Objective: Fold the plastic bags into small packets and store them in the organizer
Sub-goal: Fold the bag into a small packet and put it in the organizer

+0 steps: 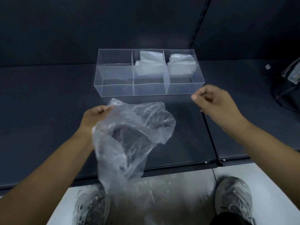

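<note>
Dangling plastic bag (pixel 129 138), curled hands (pixel 95 116) (pixel 214 103) apart

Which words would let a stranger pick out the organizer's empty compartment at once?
On the dark shelf stands a clear organizer split into three. Look to its left compartment. Its two neighbours hold folded packets; this one holds none.
</note>
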